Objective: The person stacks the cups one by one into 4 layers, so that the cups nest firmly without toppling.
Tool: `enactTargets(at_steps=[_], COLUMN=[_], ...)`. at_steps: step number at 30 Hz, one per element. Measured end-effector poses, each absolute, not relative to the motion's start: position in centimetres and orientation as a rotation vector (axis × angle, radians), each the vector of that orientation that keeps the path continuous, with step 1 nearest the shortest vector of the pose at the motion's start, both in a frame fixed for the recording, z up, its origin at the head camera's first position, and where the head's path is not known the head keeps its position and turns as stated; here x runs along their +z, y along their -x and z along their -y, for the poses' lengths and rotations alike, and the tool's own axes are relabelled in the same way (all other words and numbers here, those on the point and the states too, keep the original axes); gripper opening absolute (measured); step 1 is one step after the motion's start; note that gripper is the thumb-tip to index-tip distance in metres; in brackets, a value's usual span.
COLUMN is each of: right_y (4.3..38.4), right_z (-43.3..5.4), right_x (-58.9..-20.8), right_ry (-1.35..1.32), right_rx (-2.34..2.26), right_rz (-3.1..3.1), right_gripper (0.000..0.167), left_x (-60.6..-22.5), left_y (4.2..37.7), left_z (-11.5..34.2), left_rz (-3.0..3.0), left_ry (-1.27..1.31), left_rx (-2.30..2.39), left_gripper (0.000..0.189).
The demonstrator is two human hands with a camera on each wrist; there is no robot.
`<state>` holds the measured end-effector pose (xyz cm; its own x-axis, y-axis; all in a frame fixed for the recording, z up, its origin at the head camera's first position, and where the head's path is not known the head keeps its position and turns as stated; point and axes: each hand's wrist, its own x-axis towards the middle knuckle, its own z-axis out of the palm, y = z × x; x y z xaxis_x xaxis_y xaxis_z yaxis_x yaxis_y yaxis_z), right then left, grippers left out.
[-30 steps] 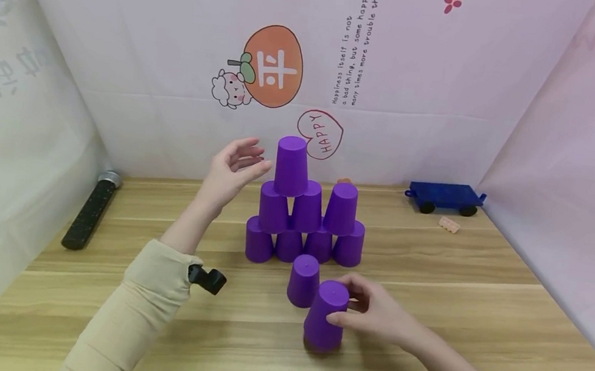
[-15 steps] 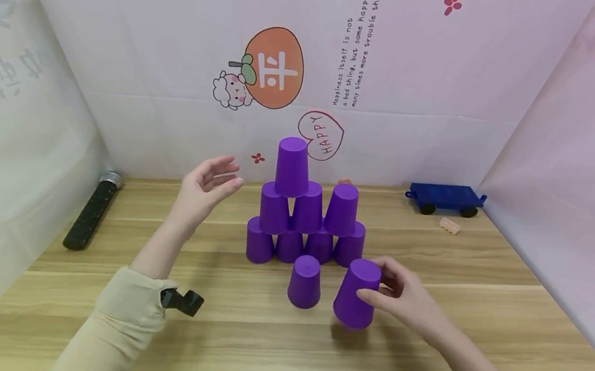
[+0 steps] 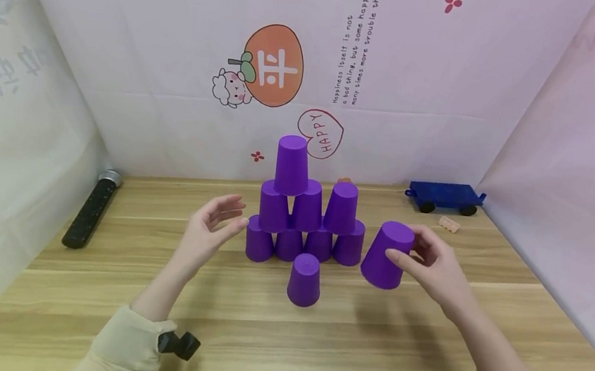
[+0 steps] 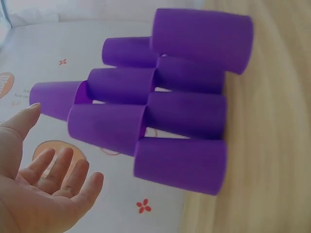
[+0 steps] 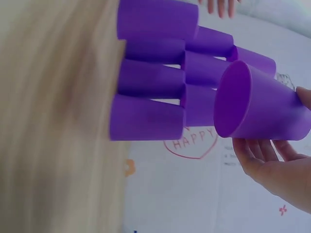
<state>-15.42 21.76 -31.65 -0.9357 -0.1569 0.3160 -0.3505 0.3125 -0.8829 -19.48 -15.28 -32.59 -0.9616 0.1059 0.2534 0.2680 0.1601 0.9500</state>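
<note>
A purple cup (image 3: 387, 256), mouth down and a little tilted, hangs above the table in my right hand (image 3: 439, 269), which pinches it between thumb and fingers. To its left stands a pyramid of upturned purple cups: a bottom row (image 3: 260, 240), three cups (image 3: 308, 207) above it, and a single top cup (image 3: 292, 165) over the left and middle ones. One more upturned cup (image 3: 305, 281) stands on the table in front of the pyramid. My left hand (image 3: 210, 224) hovers left of the pyramid, fingers loosely bent, holding nothing; the left wrist view shows its palm (image 4: 43, 204) apart from the cups.
A black microphone (image 3: 92, 209) lies at the left of the wooden table (image 3: 257, 346). At the back right are a blue wheeled toy cart (image 3: 445, 197) and a small pale toy brick (image 3: 449, 225). A printed white cloth (image 3: 399, 68) hangs behind.
My right hand has lifted the cup off the table and carried it right and away from me. My left hand has drawn back from the top cup and dropped lower beside the pyramid.
</note>
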Motion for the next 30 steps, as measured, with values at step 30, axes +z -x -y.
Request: enactTargets(at_steps=[30], right_y=[23.8], right_z=[-15.7], right_x=[-23.6], right_ry=[-0.381], right_rx=[1.625], right_rz=[2.277], right_gripper=[0.047], left_x=[-38.0], left_y=[16.4], left_z=[9.2], left_rz=[2.319], left_ry=[0.469], left_rx=[-1.975], left_gripper=[0.057])
